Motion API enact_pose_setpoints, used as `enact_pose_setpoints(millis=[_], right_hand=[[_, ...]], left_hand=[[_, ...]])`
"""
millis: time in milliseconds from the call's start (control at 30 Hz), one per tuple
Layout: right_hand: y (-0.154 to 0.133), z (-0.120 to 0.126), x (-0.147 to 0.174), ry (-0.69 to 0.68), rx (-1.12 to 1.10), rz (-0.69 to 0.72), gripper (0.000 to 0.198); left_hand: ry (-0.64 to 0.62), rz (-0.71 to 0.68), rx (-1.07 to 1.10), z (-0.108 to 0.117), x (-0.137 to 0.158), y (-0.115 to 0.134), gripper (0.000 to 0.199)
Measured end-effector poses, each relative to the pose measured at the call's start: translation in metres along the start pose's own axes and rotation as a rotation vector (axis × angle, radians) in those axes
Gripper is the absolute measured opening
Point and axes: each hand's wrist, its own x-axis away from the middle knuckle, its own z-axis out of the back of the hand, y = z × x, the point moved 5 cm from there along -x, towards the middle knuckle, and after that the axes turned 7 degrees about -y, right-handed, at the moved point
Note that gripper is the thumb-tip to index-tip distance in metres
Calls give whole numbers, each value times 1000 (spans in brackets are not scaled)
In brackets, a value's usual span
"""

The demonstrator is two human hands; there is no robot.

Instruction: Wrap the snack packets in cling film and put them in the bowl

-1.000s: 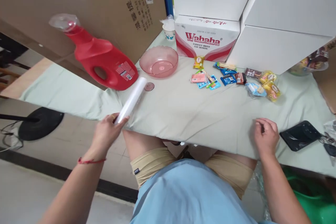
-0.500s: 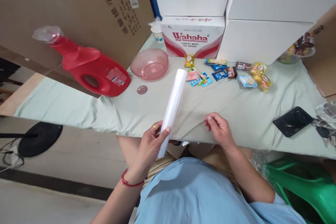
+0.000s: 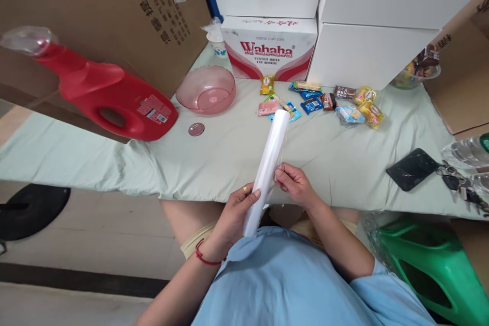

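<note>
My left hand (image 3: 240, 209) is wrapped round the lower part of a white, shiny roll of cling film (image 3: 267, 163), which I hold tilted over the table's front edge. Its upper end points away from me toward the snacks. Close against the roll's right side, my right hand (image 3: 294, 183) is closed in a pinch. A thin, see-through edge of film shows beside its fingertips. Beyond the roll's far end lie several small wrapped snacks (image 3: 312, 105). A pink clear bowl (image 3: 206, 104) stands to the left, with a small round disc (image 3: 196, 129) in front of it.
A big red jug (image 3: 114, 97) leans at the left beside a tall cardboard box (image 3: 95, 20). At the back stand a Wahaba water carton (image 3: 267, 51) and white boxes (image 3: 367, 56). A black phone-like object (image 3: 411, 169) and keys (image 3: 454, 181) lie right. A green stool (image 3: 428, 249) stands below.
My right hand has moved left to the roll's side, its fingers now pinched at the film. The roll and my left hand have shifted a little to the right in view.
</note>
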Motion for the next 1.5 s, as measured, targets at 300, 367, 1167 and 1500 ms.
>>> enact_pose_setpoints(millis=[300,367,1167,1500], right_hand=[[-5,-16,-3,-71,-189,-24,45],[-5,-22,-4,-128,-182,-40,42],[-34,41,38,69,99,115,40],[-51,62,60,65,250,121,39]], left_hand=[[-215,71,332,-11,-11,-42,69],[-232,41,349,-14,-14,-37,70],[19,105,317,10,-15,-28,47],[6,138,154,15,-14,-22,53]])
